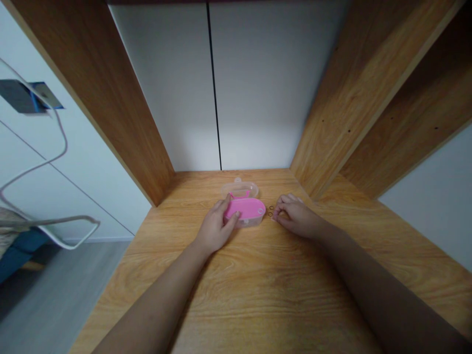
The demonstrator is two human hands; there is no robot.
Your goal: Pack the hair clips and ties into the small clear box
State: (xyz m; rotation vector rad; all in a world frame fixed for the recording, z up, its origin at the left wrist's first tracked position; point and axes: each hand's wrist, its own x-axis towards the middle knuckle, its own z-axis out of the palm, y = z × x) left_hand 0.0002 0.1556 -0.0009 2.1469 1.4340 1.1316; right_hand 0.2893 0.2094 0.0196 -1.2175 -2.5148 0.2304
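Observation:
My left hand [216, 224] grips the left end of a small oval box [249, 222], its thumb over the pink top [245, 208]. The box has clear sides, and a small pale ring [260, 211] shows at the right of the pink surface. Just behind it lies a clear plastic lid [252, 187] with a rounded tab. To the right, my right hand [295, 215] rests low over the table with thumb and fingertips pinched together. Whatever they hold is too small to make out. Small dark rings [271, 208] lie between the box and those fingertips.
The wood-grain table [236, 305] ends at a white back panel [254, 98]. Wooden uprights stand at the left [110, 93] and right [350, 108]. A white cable [64, 132] hangs beyond the left edge, near a wall socket [49, 96].

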